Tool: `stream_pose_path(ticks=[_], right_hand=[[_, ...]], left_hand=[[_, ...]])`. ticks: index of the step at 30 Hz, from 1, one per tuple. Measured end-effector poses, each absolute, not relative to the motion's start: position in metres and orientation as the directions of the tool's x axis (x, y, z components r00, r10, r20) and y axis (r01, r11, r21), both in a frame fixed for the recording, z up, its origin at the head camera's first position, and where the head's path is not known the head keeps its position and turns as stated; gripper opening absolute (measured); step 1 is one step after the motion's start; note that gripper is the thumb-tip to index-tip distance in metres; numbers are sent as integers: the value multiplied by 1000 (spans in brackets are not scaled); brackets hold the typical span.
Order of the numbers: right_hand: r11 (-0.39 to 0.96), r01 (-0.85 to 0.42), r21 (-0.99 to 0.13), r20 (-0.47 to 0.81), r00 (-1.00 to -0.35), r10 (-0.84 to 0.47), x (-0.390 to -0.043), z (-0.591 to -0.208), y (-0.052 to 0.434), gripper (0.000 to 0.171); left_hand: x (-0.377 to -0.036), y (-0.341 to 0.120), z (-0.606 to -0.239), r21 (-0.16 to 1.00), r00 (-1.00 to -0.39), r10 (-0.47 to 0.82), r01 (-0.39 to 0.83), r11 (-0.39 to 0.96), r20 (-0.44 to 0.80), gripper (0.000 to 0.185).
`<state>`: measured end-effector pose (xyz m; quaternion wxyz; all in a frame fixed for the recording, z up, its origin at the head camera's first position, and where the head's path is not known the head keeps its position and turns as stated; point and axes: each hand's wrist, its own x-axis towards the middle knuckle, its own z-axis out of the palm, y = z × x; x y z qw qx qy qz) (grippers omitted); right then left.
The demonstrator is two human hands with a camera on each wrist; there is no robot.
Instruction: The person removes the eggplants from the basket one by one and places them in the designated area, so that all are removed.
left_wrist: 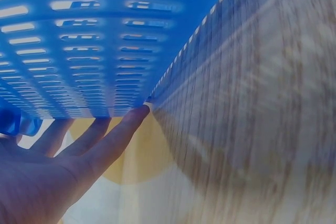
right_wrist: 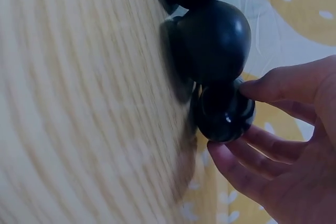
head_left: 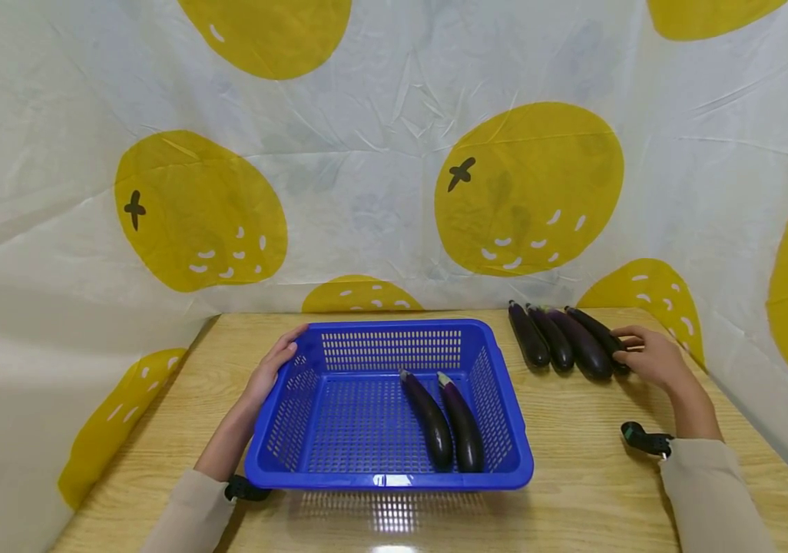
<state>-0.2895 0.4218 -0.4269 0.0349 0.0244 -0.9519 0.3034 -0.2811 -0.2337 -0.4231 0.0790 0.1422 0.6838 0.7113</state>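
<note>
Right hand (head_left: pixel 650 358) loosely pinches the outermost eggplant (head_left: pixel 600 332) near the table's far-right corner; its glossy skin could slip free.

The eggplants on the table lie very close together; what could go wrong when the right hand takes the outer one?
The right hand curls its fingers around the outermost eggplant, which touches its neighbour. Lifting it could roll the neighbour. The skin looks glossy and smooth, so the grip near the end might slip. The left hand only rests on the blue basket, which could slide if bumped.
</note>
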Motion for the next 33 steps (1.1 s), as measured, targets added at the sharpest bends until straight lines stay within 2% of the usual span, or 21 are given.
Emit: stream_pose_path(ticks=[14,26,33], right_hand=[[821,-82,-564,53,-997,-63,-287,-419,424,50],[840,-89,-535,93,-995,-46,-287,-418,425,48],[784,-54,-618,30,-999,-45,-286,-422,426,54]], left_hand=[[-281,-235,-423,996,-946,311,82,-45,92,54],[-281,-234,-423,996,-948,305,81,-33,87,55],[-281,-235,-424,996,-948,305,88,-30,93,54]])
